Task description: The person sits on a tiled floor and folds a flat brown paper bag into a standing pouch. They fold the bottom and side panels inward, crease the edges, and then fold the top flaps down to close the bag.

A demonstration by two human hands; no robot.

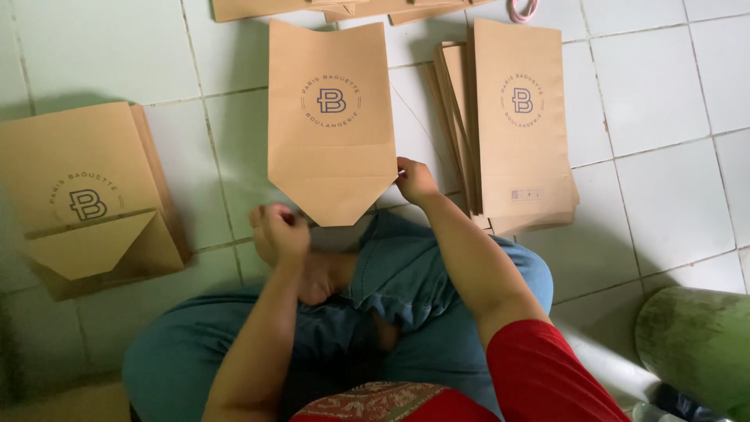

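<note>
A flat brown paper bag [328, 117] with a round dark logo lies on the tiled floor in front of my crossed legs, its lower end folded to a point. My right hand [414, 180] pinches the bag's lower right edge. My left hand [277, 233] is curled and blurred just beside the bag's lower left corner, and whether it touches the paper is unclear.
A stack of the same brown bags [519, 125] leans at the right. Another pile [86, 195] with folded bottom flaps lies at the left. More bags [328, 8] sit along the top edge beside a pink loop [522, 11]. A green rounded object [695, 344] is at lower right.
</note>
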